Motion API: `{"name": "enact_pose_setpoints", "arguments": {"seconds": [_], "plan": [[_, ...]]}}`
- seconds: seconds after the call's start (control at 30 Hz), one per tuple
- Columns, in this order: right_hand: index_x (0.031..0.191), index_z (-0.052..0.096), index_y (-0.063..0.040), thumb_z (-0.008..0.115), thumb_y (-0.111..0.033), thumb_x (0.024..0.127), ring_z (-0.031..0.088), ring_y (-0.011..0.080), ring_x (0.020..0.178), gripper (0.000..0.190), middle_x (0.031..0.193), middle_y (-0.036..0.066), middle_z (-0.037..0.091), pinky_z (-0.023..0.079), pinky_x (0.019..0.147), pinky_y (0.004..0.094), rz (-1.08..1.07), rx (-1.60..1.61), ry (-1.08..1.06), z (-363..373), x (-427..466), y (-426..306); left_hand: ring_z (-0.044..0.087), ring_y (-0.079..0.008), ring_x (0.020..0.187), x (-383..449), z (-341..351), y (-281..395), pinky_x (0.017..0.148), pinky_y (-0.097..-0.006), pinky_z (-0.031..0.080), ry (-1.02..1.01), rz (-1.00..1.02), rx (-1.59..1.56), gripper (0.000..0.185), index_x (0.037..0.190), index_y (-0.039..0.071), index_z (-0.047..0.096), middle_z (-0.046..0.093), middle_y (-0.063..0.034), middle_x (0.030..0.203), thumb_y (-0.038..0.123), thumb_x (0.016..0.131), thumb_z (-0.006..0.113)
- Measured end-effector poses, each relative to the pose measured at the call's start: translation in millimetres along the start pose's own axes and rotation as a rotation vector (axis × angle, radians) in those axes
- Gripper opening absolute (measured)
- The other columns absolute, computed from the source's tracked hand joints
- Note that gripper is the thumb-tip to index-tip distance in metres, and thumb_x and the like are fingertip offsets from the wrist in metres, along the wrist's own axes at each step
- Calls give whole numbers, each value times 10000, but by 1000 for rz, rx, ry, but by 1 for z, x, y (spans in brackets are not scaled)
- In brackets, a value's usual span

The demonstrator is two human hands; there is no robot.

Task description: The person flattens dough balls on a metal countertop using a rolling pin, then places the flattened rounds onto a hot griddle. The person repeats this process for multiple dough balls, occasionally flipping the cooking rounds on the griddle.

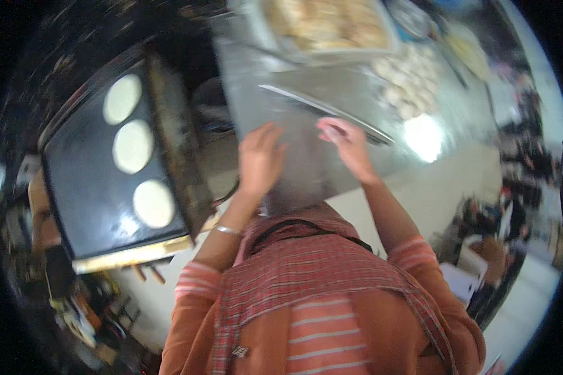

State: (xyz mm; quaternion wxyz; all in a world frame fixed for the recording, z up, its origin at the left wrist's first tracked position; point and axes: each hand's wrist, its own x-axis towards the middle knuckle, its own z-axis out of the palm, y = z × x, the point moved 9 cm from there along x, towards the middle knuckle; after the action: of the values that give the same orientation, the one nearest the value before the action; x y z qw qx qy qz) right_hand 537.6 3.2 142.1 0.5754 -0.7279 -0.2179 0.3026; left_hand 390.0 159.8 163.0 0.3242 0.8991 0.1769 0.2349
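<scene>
My left hand (261,157) is over the near left part of a metal worktable (305,178), fingers slightly curled and apart, with nothing seen in it. My right hand (345,143) is to its right, fingers bent inward; blur hides whether something small is between them. A thin metal rod or rolling pin (328,110) lies slantwise just beyond my right hand. Further back at the right, many pale dough balls (408,79) sit clustered on the table. On the left, a dark flat griddle (94,173) carries three round pale flatbreads (133,146) in a row.
A white tub (328,54) of light brown food stands at the table's far side. Behind it to the right are a clear-looking container (408,18) and a yellowish bowl or plate (467,51). A white box (460,281) stands low at the right. Part of a person (44,220) shows beyond the griddle.
</scene>
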Motion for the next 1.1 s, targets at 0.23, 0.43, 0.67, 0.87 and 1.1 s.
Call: {"name": "enact_pose_setpoints", "arguments": {"seconds": [0.23,0.43,0.67,0.87,1.1], "plan": [[1143,697,-11,648,-223,962,676,158,828,283,1048,88,724,529,735,289,232,203,733,-232,-43,93,612,-356,1142,-50,56,21,994,-432,480,-133,-275,-45,293,1155,17,680,653,-172,1244,81,869,689],[1132,681,5,736,-381,863,685,249,865,474,1017,102,720,533,770,392,471,-122,736,-316,28,145,619,-342,1160,-65,68,62,1005,-417,481,-121,-331,-69,246,1135,13,685,671,-166,1217,60,895,659],[1036,619,39,885,-268,717,659,334,968,516,1055,193,658,521,852,425,105,-332,871,-287,29,112,673,-332,1057,-65,63,71,935,-407,526,-83,-411,-39,215,1106,-2,692,697,-171,1123,19,899,636],[1223,579,-1,819,-92,772,639,222,1021,519,1129,150,640,526,901,355,57,328,535,-224,17,67,692,-290,960,-62,49,60,886,-376,537,90,-349,-66,210,1100,-8,699,712,-166,1050,8,903,630],[1307,570,-41,839,-131,742,658,244,1078,632,1153,146,675,527,924,377,27,-63,-118,-10,27,49,668,-240,934,-79,33,-11,855,-360,531,254,-679,-16,239,1160,12,697,698,-152,1064,74,936,645]]}}
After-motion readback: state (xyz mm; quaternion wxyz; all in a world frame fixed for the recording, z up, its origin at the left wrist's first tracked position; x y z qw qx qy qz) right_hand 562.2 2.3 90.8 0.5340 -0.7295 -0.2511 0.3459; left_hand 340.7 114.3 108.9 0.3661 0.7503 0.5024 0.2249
